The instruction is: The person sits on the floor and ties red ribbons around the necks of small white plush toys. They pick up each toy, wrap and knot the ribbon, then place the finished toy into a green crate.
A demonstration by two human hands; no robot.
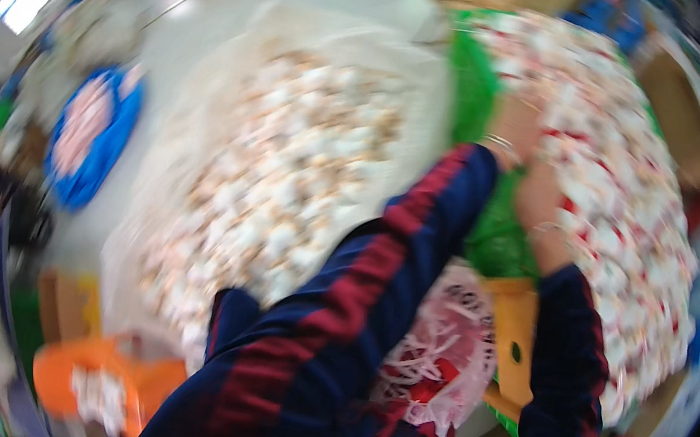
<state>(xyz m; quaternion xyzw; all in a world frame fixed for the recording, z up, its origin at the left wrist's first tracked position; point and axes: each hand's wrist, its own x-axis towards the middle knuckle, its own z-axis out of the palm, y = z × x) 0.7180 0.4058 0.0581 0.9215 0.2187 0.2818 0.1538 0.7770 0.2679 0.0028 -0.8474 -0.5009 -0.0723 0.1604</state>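
Observation:
My left hand (518, 128), with a bracelet at the wrist, reaches to the left edge of a big heap of small white pieces with red bits (618, 233). Just below it, my right hand (540, 196) touches the same edge; it also has a band at the wrist. Both hands are close together beside a green plastic bag (475, 78) that lines this side of the heap. Motion blur smears the fingers of both hands, so whether they grip anything does not show.
A wide pile of small white and tan pieces (297, 146) lies left on a clear plastic sheet (190, 129). Below my arms are a pink bag (465, 328) and a yellow-orange box (513, 336). An orange bag (56, 369) and a blue bag (80, 189) stand further left.

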